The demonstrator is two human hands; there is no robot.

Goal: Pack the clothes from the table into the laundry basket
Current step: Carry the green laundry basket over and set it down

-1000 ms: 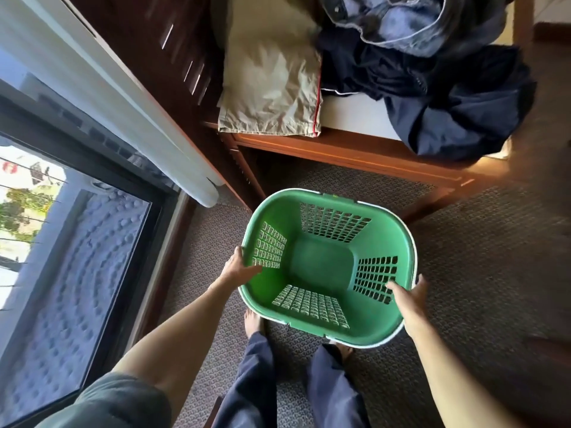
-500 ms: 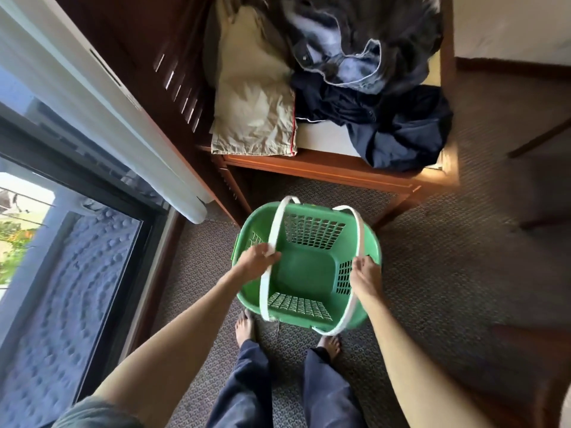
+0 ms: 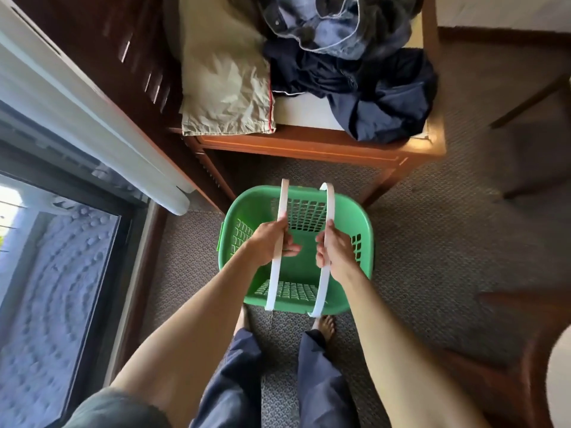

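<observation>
Both hands grip white handles: left hand (image 3: 272, 242) the left handle (image 3: 278, 242), right hand (image 3: 335, 248) the right handle (image 3: 328, 211), above the green basket (image 3: 364, 223); clothes (image 3: 355, 78) lie on the far table (image 3: 309, 146).

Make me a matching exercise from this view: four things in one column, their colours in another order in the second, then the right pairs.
Things:
1. plastic laundry basket
2. folded creased trousers
3. crumpled jacket
4. basket's two strap handles

Colours:
A. white
B. dark navy
C. green
D. beige

Pairs: 1-C, 2-D, 3-B, 4-A
</observation>
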